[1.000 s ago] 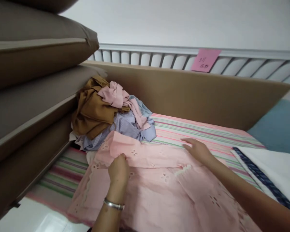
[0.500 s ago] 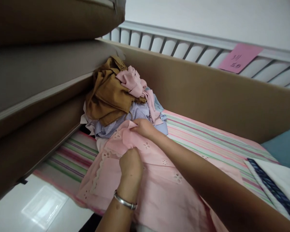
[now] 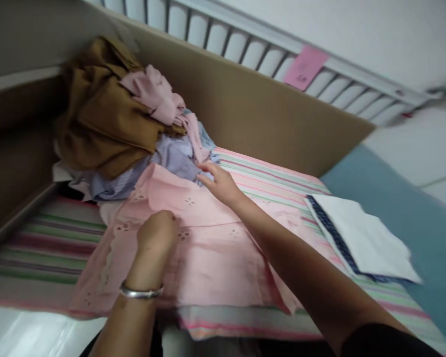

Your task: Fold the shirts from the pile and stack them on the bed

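Note:
A pink garment (image 3: pixel 215 277) with cut-out flower eyelets and a wavy trim lies spread on a striped cloth (image 3: pixel 52 243). My left hand (image 3: pixel 158 230), a silver bracelet on its wrist, is curled closed on the garment's left part; its fingertips are mostly hidden. Above the garment's far edge, my right hand (image 3: pixel 221 184) has thumb and fingers apart, with nothing between them. Just beyond both hands sits a heap of crumpled clothes: a mustard-brown piece (image 3: pixel 111 119), a light pink one (image 3: pixel 156 94) and a blue striped one (image 3: pixel 174 153).
A folded white and navy cloth (image 3: pixel 364 238) lies at the right, partly on a teal surface (image 3: pixel 401 198). Brown cushioned panels (image 3: pixel 245 114) rise behind and at the left. A pink note (image 3: pixel 306 67) hangs on the slatted white rail (image 3: pixel 252 52). Shiny floor (image 3: pixel 33 332) shows lower left.
My right hand has let go of the garment's far edge and opened. The garment's upper part now lies flatter. The view has swung right, bringing in more of the folded cloth.

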Demonstrator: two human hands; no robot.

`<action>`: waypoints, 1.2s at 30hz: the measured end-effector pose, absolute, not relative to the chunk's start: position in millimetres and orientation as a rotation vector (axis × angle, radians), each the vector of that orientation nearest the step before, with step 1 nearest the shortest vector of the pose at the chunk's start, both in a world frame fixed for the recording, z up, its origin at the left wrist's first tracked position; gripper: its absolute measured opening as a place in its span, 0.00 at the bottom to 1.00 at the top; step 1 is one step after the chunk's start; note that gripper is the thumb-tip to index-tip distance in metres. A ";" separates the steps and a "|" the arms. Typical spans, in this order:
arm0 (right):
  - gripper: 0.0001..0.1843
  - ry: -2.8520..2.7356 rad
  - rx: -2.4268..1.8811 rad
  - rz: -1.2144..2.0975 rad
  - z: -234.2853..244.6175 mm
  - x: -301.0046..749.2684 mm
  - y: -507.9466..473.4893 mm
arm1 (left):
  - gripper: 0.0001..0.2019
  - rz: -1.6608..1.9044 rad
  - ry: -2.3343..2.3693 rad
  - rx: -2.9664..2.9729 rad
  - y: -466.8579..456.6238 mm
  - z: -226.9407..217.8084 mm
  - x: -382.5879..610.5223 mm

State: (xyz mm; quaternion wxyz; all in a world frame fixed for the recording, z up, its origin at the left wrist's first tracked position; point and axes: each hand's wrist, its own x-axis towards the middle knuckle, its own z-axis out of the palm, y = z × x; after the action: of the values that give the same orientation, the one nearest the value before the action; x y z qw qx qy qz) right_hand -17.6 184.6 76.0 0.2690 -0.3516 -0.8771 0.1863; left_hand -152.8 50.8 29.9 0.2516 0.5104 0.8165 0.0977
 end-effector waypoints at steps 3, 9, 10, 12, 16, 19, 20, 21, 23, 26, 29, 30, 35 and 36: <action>0.13 -2.256 -1.260 0.535 73.9 91.7 142.3 | 0.16 0.259 2.159 1.430 55.6 29.8 -159.7; 0.14 -1.863 -1.717 0.588 46.8 258.9 47.5 | 0.17 0.379 2.328 1.476 44.5 42.2 -145.8; 0.15 -1.825 -1.724 0.594 44.1 273.1 35.3 | 0.17 0.451 2.367 1.510 40.6 42.3 -136.7; 0.15 -1.770 -1.730 0.605 41.4 291.2 17.4 | 0.18 0.599 2.407 1.647 32.2 38.0 -114.9; 0.16 -1.754 -1.696 0.693 41.5 297.3 11.2 | 0.23 0.659 2.469 1.928 18.6 17.5 -81.2; 0.15 -1.781 -1.597 0.771 43.0 288.8 27.3 | 0.23 0.710 2.491 1.849 15.9 8.6 -86.5; 0.15 -1.788 -1.551 0.785 43.2 286.6 35.0 | 0.23 0.790 2.472 1.787 16.3 9.1 -94.7; 0.15 -1.789 -1.503 0.793 43.2 285.7 43.6 | 0.22 0.879 2.456 1.719 17.3 11.3 -105.1; 0.14 -1.752 -1.445 0.792 41.5 288.4 63.0 | 0.22 1.022 2.472 1.573 20.7 19.7 -129.2; 0.11 -1.584 -1.459 0.789 33.8 298.1 95.0 | 0.22 1.061 2.610 1.406 30.6 36.7 -162.7; 0.14 -1.313 -1.468 0.926 23.3 300.5 126.2 | 0.21 1.061 2.730 1.285 49.3 52.8 -186.6; 0.16 -1.243 -1.459 0.982 20.4 298.6 136.4 | 0.22 1.056 2.769 1.261 57.3 57.7 -192.8; 0.20 -0.856 -1.216 1.173 15.5 293.5 184.2 | 0.20 0.914 2.829 1.321 93.9 81.0 -204.8; 0.18 -0.746 -1.116 1.250 16.2 296.0 190.5 | 0.18 0.872 2.807 1.347 97.7 85.5 -201.6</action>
State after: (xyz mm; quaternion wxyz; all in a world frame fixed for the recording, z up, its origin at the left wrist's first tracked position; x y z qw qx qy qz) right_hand 296.0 190.5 16.2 0.6081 -0.4830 -0.3227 0.5411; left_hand -201.6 97.7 85.5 -0.0457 0.4161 0.8673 0.2694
